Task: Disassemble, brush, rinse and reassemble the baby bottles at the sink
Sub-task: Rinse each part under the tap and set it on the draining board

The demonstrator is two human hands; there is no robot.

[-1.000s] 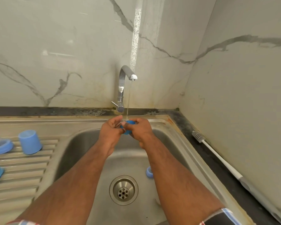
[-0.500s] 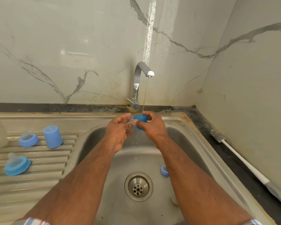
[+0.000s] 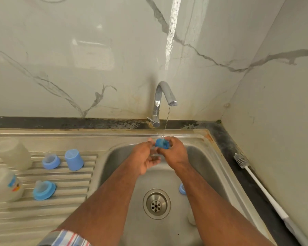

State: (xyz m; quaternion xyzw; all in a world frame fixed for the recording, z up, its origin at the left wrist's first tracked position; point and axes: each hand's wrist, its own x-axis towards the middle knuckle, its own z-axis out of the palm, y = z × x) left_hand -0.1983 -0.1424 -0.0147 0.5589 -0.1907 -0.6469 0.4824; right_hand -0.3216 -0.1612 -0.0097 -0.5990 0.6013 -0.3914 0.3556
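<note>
Under the thin stream from the tap (image 3: 165, 96), my right hand (image 3: 175, 152) grips a blue bottle collar ring (image 3: 161, 144) over the sink basin (image 3: 114, 157). My left hand (image 3: 146, 157) pinches the ring's left edge with its fingertips, its lower fingers loosely curled below. A second small blue part (image 3: 182, 189) lies on the basin floor beside my right forearm. On the drainboard stand a blue cap (image 3: 74, 159), two blue rings with teats (image 3: 51, 161) (image 3: 44, 190), and two upturned clear bottles (image 3: 12, 153) (image 3: 4, 185).
A white-handled bottle brush (image 3: 240, 160) lies on the dark counter strip at the right, along the wall. The drain (image 3: 156, 204) sits mid-basin between my forearms. A pale clear object (image 3: 191, 217) lies in the basin, partly hidden by my right arm.
Both hands stay under the running water with the blue ring, which has turned between the fingers. The view has shifted, so more of the drainboard and both bottles now show.
</note>
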